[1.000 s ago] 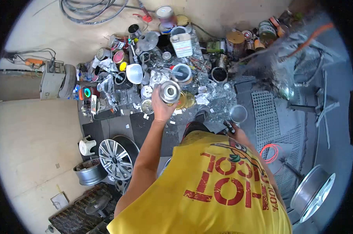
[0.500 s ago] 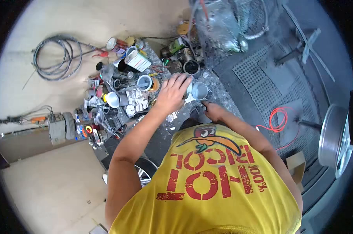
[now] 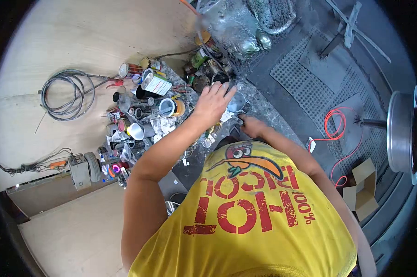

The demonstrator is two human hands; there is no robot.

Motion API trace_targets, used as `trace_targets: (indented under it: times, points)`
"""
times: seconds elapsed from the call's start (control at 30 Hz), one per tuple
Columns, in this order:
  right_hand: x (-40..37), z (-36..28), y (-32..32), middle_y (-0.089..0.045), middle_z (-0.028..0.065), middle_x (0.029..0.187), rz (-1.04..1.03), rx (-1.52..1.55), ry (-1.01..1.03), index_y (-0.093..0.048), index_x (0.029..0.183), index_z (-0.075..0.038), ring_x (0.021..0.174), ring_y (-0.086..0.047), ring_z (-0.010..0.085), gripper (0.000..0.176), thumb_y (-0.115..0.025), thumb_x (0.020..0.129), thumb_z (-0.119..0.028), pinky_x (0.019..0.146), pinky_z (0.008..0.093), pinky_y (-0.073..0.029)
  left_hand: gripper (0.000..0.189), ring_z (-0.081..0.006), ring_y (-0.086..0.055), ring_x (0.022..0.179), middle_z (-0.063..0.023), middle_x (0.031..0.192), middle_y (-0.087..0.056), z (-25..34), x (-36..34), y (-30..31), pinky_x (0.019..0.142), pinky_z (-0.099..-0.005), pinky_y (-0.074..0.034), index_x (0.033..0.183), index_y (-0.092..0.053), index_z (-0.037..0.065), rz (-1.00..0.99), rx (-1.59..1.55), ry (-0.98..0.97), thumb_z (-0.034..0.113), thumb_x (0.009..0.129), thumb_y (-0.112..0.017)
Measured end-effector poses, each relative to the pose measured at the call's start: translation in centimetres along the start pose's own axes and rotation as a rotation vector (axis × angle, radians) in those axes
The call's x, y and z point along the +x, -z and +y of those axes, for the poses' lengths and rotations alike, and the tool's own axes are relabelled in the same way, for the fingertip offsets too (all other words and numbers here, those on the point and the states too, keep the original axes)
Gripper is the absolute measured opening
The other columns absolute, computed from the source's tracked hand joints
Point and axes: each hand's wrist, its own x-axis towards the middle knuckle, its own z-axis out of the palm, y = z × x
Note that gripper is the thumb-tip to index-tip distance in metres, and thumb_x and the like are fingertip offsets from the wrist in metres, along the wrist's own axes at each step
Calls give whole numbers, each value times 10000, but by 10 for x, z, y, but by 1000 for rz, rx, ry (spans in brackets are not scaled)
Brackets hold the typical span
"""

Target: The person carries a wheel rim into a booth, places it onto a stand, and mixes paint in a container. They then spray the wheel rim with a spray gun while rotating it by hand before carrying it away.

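Observation:
My left hand [image 3: 212,105] reaches over the cluttered bench with its fingers spread, palm down. Its fingertips overlap the rim of a dark open can [image 3: 221,78]. Just right of these fingers stands a grey cup [image 3: 236,102], partly covered by the hand. Below the cup, close to my body, my right hand [image 3: 252,126] is closed at a small dark object [image 3: 241,121]; I cannot tell what it is. A crumpled white paper [image 3: 226,116] lies between the two hands. Left of my left hand is an orange-sided tub [image 3: 179,108] with a whitish inside.
Several tins, cups and a white-labelled can [image 3: 158,85] crowd the bench's left part. A coiled hose [image 3: 68,94] lies at far left. To the right are a red-orange cable [image 3: 335,124], a wheel rim [image 3: 399,136] on a stand and an open cardboard box [image 3: 366,196].
The view has turned and shifted a little. My left hand's fingers are spread wider and now overlap the dark can's rim. My right hand stays low beside the grey cup.

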Motion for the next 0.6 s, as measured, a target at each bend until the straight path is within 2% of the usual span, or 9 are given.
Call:
trace_targets:
  times: [0.1,0.13,0.27,0.3,0.37,0.43,0.47,0.57,0.6]
  points:
    - [4,7,-7,-620,281,1199,22,25,22,-449,1401,0,1110,-605,403,617,-634,845,-193,959,447,-471,862,-341,-465,1256,-140,1361,-476,-8,-14,-9,991,-422,-380,1404,-431,107,90,-130,138,76,612,-770]
    - [2,5,-7,-622,281,1194,25,40,36,-450,1404,-10,1095,-611,406,620,-642,847,-206,945,449,-477,912,-364,-462,1250,-154,1352,-467,-10,-20,-9,1003,-450,-385,1374,-442,102,98,-242,211,92,546,-825]
    - [4,10,-20,-641,276,1149,74,42,102,-444,1423,-44,1006,-654,381,633,-669,854,-206,874,439,-504,932,-379,-443,1267,-167,1336,-463,-11,-62,-50,1044,-501,-375,1377,-410,99,278,-635,516,165,560,-854]
    - [6,11,-22,-649,267,1135,51,77,111,-435,1430,-44,982,-663,361,636,-672,862,-206,855,431,-509,903,-382,-454,1257,-183,1310,-468,-6,-73,-62,1047,-486,-387,1352,-409,74,351,-696,591,197,581,-863]
    - [9,6,-24,-663,248,1106,-8,147,129,-419,1443,-45,933,-680,321,643,-677,876,-205,817,415,-519,929,-363,-493,1209,-200,1272,-484,3,-93,-84,1026,-450,-418,1338,-393,9,469,-785,715,202,579,-891]
    - [16,11,-36,-673,221,1090,-70,174,135,-408,1449,-42,908,-677,271,640,-681,888,-184,793,388,-519,903,-299,-489,1224,-175,1246,-492,14,-112,-124,1032,-412,-409,1310,-398,-4,622,-976,832,207,596,-909]
    - [19,14,-40,-678,207,1082,-96,185,132,-403,1452,-41,895,-675,246,639,-683,894,-174,781,374,-518,888,-251,-510,1198,-154,1224,-500,15,-121,-110,1019,-386,-422,1291,-385,-10,612,-971,894,198,615,-920]
    - [16,21,-49,-584,238,1298,-100,229,126,-409,1452,-76,1176,-588,385,641,-677,883,-196,963,429,-471,888,-229,-547,1148,-148,1218,-505,14,-156,-150,985,-371,-455,1295,-356,-8,780,-1121,1088,214,645,-919]
    - [14,14,-47,-588,225,1298,-104,218,77,-409,1453,-77,1163,-599,361,645,-685,883,-199,959,413,-472,920,-220,-572,1110,-143,1212,-507,6,-173,-189,958,-362,-477,1310,-319,-14,810,-1150,1111,220,653,-919]
